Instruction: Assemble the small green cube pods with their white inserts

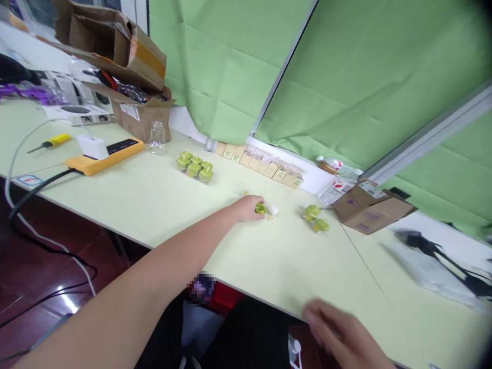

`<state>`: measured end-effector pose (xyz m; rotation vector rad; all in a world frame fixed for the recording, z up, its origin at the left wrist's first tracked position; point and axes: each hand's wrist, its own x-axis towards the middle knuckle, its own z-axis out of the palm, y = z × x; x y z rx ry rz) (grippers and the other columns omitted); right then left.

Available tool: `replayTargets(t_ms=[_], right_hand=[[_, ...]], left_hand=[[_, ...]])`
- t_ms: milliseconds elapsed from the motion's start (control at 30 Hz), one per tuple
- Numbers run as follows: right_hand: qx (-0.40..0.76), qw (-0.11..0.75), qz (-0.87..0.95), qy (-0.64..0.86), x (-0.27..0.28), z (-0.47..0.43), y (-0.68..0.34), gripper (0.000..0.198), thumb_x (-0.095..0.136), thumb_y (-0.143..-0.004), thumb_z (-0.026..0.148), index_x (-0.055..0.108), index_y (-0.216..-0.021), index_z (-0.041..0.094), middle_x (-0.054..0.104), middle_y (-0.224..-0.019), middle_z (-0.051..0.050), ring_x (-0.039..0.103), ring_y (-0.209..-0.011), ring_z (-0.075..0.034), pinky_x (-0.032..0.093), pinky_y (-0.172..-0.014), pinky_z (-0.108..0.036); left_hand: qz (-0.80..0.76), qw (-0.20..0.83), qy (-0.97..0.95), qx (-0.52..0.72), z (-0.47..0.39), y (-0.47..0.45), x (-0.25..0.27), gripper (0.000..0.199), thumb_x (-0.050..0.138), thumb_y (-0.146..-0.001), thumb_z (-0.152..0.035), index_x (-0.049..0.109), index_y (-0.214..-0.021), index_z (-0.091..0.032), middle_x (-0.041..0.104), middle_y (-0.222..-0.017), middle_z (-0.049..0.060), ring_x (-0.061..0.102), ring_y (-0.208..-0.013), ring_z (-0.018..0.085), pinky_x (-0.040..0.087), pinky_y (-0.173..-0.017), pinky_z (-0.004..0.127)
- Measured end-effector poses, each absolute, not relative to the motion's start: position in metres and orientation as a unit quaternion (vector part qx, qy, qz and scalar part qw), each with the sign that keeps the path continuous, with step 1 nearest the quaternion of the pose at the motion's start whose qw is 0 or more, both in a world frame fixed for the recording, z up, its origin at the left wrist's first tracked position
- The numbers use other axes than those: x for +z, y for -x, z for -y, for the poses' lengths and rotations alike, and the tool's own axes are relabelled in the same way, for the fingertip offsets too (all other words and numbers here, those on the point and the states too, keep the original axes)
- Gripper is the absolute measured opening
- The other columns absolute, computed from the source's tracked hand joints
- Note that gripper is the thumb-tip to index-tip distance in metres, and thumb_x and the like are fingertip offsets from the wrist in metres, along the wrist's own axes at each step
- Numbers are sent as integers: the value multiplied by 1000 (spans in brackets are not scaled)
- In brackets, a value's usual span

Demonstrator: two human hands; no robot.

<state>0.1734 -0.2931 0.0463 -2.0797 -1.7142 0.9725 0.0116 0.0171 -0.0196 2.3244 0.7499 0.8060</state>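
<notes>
My left hand (248,208) reaches out over the table, its fingers closed around a small green popsicle mould lid (260,207). Just right of those fingers lies a small white rounded object (273,210), with tiny yellowish bits beside it. A clear round piece (241,189) sits behind the hand. My right hand (338,328) is near the table's front edge, smeared by motion, so its fingers are unclear. To the left stands a set of popsicle moulds (194,166) with green lids. Two more green-lidded moulds (315,219) stand to the right.
A row of small tan boxes (261,161) lines the back edge. On the left are an orange power strip (105,157), a yellow-handled screwdriver (56,140), a glass jar (157,137) and stacked cardboard boxes (142,114). Another cardboard box (371,207) stands at right.
</notes>
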Motion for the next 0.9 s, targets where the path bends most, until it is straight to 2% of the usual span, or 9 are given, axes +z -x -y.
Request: replayTargets(t_ms=[67, 133, 233, 300, 400, 567, 700, 900], right_hand=[[192, 187, 639, 721, 58, 234, -166, 23, 51, -90, 47, 66, -89, 30, 69, -93, -6, 63, -84, -24, 48, -75, -34], [98, 183, 661, 722, 61, 167, -165, 20, 48, -90, 36, 65, -91, 25, 70, -97, -6, 62, -84, -22, 46, -75, -31], [90, 88, 658, 743, 54, 87, -171, 14, 52, -83, 22, 66, -80, 21, 70, -85, -4, 61, -75, -17, 41, -68, -26], [68, 92, 646, 755, 46, 62, -178, 12, 55, -81, 20, 67, -79, 20, 71, -82, -4, 60, -72, -16, 39, -64, -24], [21, 127, 649, 750, 34, 61, -185, 12, 58, -79, 22, 69, -80, 22, 72, -82, -2, 61, -73, -16, 40, -66, -24], [37, 123, 671, 730, 28, 76, -184, 15, 57, -80, 24, 72, -76, 24, 73, -79, -1, 64, -76, -17, 41, -69, -25], [56, 130, 659, 739, 28, 74, -181, 10, 64, -77, 28, 73, -76, 24, 73, -80, -1, 64, -75, -18, 41, -67, -25], [11, 141, 677, 722, 24, 71, -181, 15, 54, -80, 18, 68, -74, 21, 71, -75, -4, 61, -71, -18, 40, -66, -26]], left_hand=[[-281, 291, -865, 298, -17, -10, -19, 49, 70, -73, -38, 62, -116, -18, 69, -112, 10, 65, -102, 26, 50, -89, 37], [-287, 296, -862, 294, -16, -8, -19, 50, 70, -73, -40, 62, -117, -19, 69, -113, 10, 65, -102, 25, 50, -88, 35], [-295, 294, -862, 288, -17, -8, -20, 51, 71, -71, -40, 62, -117, -20, 69, -113, 9, 64, -102, 24, 50, -88, 34], [-294, 292, -864, 287, -18, -9, -20, 51, 71, -71, -39, 62, -117, -20, 69, -114, 8, 64, -103, 24, 49, -88, 33], [-291, 289, -866, 286, -20, -11, -20, 49, 71, -71, -40, 62, -115, -21, 69, -114, 7, 64, -102, 23, 49, -87, 31], [-294, 286, -870, 273, -22, -11, -18, 49, 72, -70, -42, 63, -113, -21, 69, -112, 7, 63, -101, 23, 49, -84, 31], [-302, 285, -867, 275, -18, -8, -16, 50, 73, -71, -39, 62, -116, -20, 69, -110, 7, 64, -99, 22, 49, -84, 31], [-298, 282, -858, 310, -12, -7, -17, 53, 73, -71, -38, 62, -120, -22, 70, -109, 7, 64, -97, 22, 50, -82, 31]])
